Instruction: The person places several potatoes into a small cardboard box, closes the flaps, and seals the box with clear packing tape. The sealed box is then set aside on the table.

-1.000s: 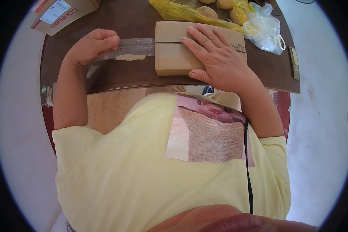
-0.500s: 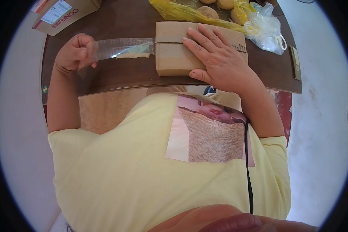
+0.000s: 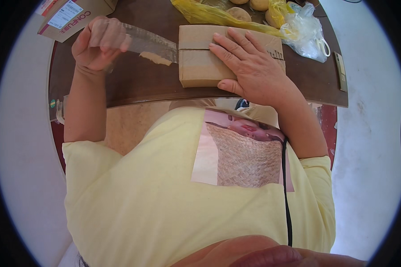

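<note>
The clear tape strip (image 3: pixel 149 39) stretches between the left hand (image 3: pixel 100 43) and the left edge of a cardboard box (image 3: pixel 196 69), rising slightly toward the fingers. The left hand is curled into a loose fist with the end of the strip pinched in it; blur hides exactly which fingertips press on it. From that grip the strip runs off to the right, and a torn scrap of brown paper (image 3: pixel 156 58) clings along its lower edge, near the box. The box lies flat on the dark brown table (image 3: pixel 138 84), well apart from the left hand. The right hand (image 3: pixel 254 66) rests on its top, palm down, fingers spread and gripping nothing, the thumb low along the near edge. Just beyond the box lie a yellow plastic bag (image 3: pixel 205 17) and a clear plastic bag (image 3: pixel 307 40).
</note>
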Available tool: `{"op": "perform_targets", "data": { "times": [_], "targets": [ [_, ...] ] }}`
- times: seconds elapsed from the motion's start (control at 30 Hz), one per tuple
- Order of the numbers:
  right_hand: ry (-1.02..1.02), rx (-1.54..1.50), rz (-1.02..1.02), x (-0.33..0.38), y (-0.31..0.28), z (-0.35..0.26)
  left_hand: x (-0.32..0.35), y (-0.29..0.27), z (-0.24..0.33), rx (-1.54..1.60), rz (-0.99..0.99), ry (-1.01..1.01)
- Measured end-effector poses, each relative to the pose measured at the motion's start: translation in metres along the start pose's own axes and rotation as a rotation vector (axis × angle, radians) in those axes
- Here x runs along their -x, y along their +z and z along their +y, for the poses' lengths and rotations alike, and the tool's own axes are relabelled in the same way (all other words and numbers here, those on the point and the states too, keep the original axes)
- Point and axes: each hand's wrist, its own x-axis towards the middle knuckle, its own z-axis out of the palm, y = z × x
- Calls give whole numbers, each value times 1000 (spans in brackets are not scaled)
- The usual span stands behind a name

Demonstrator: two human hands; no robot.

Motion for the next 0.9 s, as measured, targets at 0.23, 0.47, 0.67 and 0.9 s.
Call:
{"op": "perform_targets", "data": {
  "times": [0.23, 0.47, 0.67, 0.9],
  "targets": [
    [-6, -21, 24, 0, 0, -1, -15, 11, -6, 92, 40, -3],
    [-11, -13, 41, 2, 1, 0, -37, 8, -5, -39, -81, -43],
    [-24, -41, 67, 2, 1, 1, -70, 13, -15, 62, -149, -151],
    [-40, -56, 94, 3, 2, 4, -100, 44, -36, 82, 137, -471]
  ]
}}
